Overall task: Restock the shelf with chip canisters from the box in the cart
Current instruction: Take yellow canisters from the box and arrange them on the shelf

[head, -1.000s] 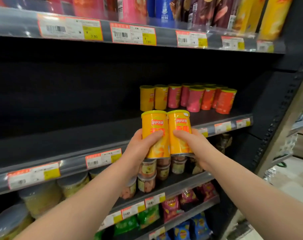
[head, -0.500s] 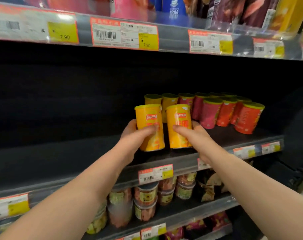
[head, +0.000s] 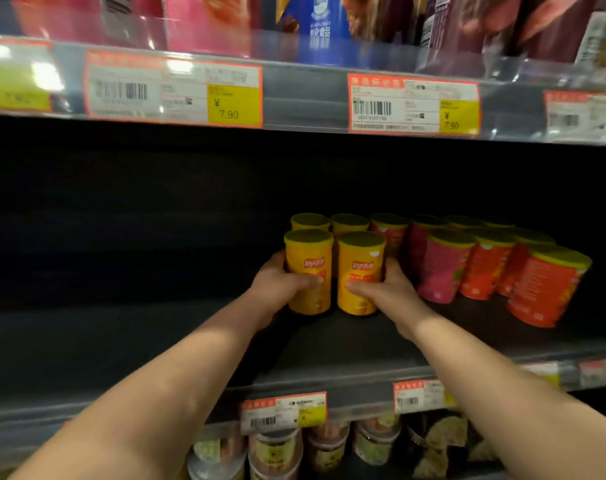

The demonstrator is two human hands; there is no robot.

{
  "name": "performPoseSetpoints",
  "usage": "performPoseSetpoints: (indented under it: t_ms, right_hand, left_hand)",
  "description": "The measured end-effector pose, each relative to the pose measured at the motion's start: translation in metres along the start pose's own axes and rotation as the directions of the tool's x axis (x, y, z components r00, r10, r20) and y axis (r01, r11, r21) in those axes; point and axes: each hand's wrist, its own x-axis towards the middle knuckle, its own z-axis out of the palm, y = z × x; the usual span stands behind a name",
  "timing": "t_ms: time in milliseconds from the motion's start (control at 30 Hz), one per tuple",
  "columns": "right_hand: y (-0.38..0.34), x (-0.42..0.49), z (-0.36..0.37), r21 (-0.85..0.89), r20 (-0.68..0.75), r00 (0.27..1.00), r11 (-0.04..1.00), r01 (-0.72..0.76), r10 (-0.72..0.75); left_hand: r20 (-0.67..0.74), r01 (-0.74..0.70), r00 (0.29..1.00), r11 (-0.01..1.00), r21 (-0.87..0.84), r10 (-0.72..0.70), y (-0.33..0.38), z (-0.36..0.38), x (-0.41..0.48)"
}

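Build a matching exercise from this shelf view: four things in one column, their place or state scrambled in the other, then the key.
Column one
1. left hand
2. pink canister
3. right hand
4. 7.90 price tag

Column two
A. fixed on the upper shelf rail
B. grips the right yellow canister
C. grips the left yellow canister
D. stands upright, to the right of both hands

Pairs: 1-C, 2-D, 3-B, 4-A
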Motion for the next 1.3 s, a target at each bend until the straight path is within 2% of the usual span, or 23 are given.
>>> performPoseSetpoints:
  t_ms: [233, 400, 1000, 1300]
  right_hand:
    - [0.011, 0.016, -0.006, -0.057, 0.058, 0.998, 0.998, -0.025, 0.029]
    - [0.013, 0.021, -0.005, -0.114, 0.014, 1.000, 0.993, -0.013, 0.015]
    - [0.011, 0.021, -0.007, -0.228, 0.024, 0.999, 0.973, -0.025, 0.031]
    - [0.014, 0.010, -0.015, -0.390, 0.063, 0.996, 0.920, -0.039, 0.069]
  left_hand:
    - [-0.006, 0.010, 1.000, 0.995, 0.099, -0.009, -0.010, 0.006, 0.012]
    - [-0.050, 0.023, 0.999, 0.980, 0.196, -0.014, -0.009, 0.009, 0.014]
    - [-0.146, 0.096, 0.987, 0.969, 0.226, -0.064, -0.008, 0.020, 0.017]
    - [-0.175, 0.106, 0.984, 0.912, 0.396, -0.038, -0.009, 0.020, -0.005]
